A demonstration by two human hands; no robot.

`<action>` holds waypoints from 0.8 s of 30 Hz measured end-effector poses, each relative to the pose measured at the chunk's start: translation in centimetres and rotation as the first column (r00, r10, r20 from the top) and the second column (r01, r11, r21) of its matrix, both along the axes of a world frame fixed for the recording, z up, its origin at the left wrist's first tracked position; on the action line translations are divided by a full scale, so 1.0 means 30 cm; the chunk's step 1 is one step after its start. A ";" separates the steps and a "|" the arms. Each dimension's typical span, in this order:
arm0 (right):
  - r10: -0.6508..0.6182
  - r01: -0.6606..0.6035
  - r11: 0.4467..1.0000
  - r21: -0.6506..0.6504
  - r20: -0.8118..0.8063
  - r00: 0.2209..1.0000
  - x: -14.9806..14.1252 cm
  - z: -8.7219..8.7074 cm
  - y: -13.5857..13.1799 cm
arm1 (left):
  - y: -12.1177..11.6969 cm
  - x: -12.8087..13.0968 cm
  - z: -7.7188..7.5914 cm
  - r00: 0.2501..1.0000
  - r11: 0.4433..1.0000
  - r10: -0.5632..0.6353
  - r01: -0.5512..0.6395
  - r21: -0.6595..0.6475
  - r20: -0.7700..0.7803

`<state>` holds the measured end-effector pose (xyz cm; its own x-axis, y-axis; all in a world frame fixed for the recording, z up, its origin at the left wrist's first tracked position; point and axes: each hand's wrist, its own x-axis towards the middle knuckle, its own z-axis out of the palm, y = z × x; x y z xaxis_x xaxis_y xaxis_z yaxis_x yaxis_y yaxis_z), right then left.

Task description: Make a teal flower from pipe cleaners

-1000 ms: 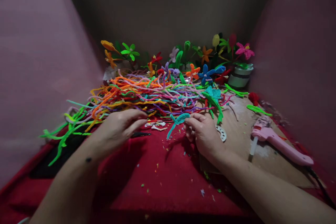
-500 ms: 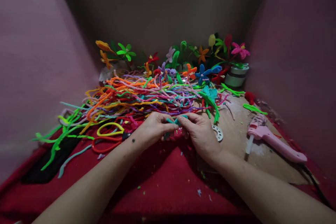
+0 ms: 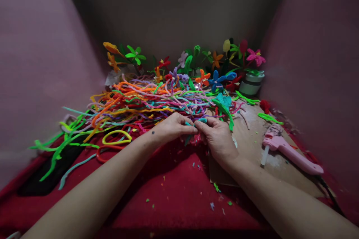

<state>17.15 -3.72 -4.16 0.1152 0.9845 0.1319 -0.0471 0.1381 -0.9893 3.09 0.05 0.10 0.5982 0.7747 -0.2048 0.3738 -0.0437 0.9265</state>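
A short teal fuzzy stem [image 3: 202, 120] lies between the two hands, mostly hidden by the fingers. The left hand [image 3: 176, 126] pinches one part of it between thumb and fingers; the right hand [image 3: 218, 138] pinches another just beside. Beyond both hands spreads a pile of coloured fuzzy stems [image 3: 151, 101]. A teal flower [image 3: 223, 99] lies just past the right hand, with cardboard [image 3: 251, 145] and a pink glue gun [image 3: 294, 154] farther right. Scissors with a yellow handle loop [image 3: 128, 140] lie left of the left hand.
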 end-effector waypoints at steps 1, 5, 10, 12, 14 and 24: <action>-0.005 0.005 1.000 -0.005 0.005 1.000 0.001 0.001 0.001 | 0.004 -0.003 0.001 1.000 1.000 -0.010 0.010 0.006 -0.012; 0.018 -0.020 0.998 -0.053 -0.051 0.999 -0.006 0.009 0.000 | 0.009 -0.019 -0.017 0.999 0.998 0.044 -0.045 0.054 0.017; 0.104 -0.118 0.985 -0.124 -0.114 0.988 -0.018 0.012 -0.008 | -0.012 -0.037 -0.057 0.993 0.995 0.080 -0.084 0.053 0.085; 0.086 -0.095 0.990 -0.108 -0.087 0.993 -0.015 0.007 -0.010 | -0.027 -0.040 -0.064 0.993 0.996 0.073 -0.078 0.052 0.094; 0.077 -0.081 0.994 -0.079 -0.056 0.995 -0.012 0.000 -0.010 | -0.042 -0.040 -0.067 0.990 0.994 0.092 -0.097 0.046 0.107; 0.151 -0.168 0.976 -0.137 -0.130 0.980 -0.016 -0.008 -0.005 | -0.069 -0.026 -0.075 0.960 0.973 0.231 -0.232 -0.012 0.159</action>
<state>16.68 -3.86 -4.40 -0.0387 0.9991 -0.0199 -0.1750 -0.0264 -0.9842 2.32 -2.02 -2.15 0.4269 0.8968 -0.1163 0.2235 0.0200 0.9745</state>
